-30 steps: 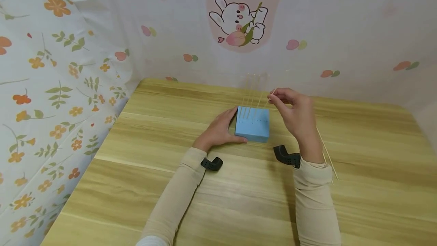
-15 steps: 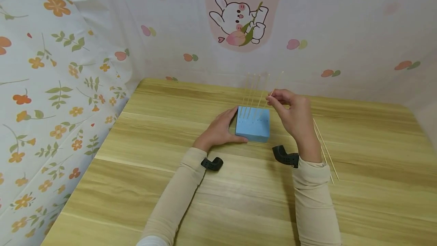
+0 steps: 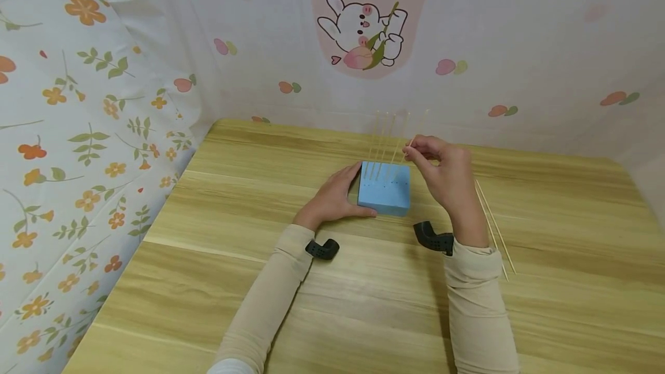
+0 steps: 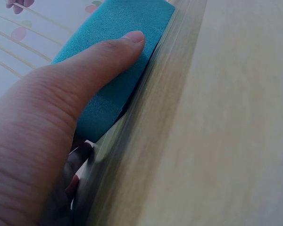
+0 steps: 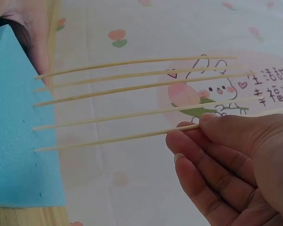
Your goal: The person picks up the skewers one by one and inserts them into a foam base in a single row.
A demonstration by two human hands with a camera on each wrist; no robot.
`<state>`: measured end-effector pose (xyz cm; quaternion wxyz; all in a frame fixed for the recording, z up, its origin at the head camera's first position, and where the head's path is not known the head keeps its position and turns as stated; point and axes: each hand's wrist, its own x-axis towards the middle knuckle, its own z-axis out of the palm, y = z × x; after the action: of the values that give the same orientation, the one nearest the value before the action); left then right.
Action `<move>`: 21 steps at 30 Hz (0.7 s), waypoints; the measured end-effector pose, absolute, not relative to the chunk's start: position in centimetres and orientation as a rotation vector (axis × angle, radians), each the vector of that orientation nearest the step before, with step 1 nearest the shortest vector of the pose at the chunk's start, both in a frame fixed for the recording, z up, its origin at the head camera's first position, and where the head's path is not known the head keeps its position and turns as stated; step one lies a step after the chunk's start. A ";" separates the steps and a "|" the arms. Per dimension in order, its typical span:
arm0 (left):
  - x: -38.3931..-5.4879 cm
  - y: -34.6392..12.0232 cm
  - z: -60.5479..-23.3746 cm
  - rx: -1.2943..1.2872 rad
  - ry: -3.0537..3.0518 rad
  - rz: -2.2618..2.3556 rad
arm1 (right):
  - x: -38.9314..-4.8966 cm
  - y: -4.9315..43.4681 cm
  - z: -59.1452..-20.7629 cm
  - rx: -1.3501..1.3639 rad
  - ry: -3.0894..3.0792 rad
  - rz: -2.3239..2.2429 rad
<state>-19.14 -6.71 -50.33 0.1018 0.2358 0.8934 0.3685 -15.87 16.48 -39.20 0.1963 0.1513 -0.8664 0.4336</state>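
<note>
My left hand (image 3: 332, 195) grips a light-blue foam block (image 3: 384, 198) from its left side. In the left wrist view its thumb (image 4: 104, 56) lies along the block's near face. Several thin bamboo skewers (image 5: 61, 100) stand in a row in the block's top, with small holes beside them. Between thumb and fingers, my right hand (image 3: 449, 172) pinches another bamboo skewer (image 5: 108, 140) partway up its length. That skewer's lower tip meets the block at the end of the row, and its upper part passes behind the hand.
Two loose skewers (image 3: 496, 227) lie on the wooden table (image 3: 363, 305), right of my right forearm. A patterned white cloth (image 3: 270, 33) hangs behind the table and along its left. Black camera mounts (image 3: 323, 249) sit on both wrists.
My right hand has shifted slightly left with its skewer, whose tip now meets the block. The left hand and the block have stayed in place.
</note>
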 end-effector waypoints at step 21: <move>-19.2 -6.7 -50.1 0.724 2.640 1.090 | -16.4 16.6 -40.3 0.473 -2.500 1.076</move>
<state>-19.18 -6.72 -50.10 0.0973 0.2447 0.8917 0.3681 -16.44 16.57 -40.28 0.1885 0.1680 -0.8888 0.3824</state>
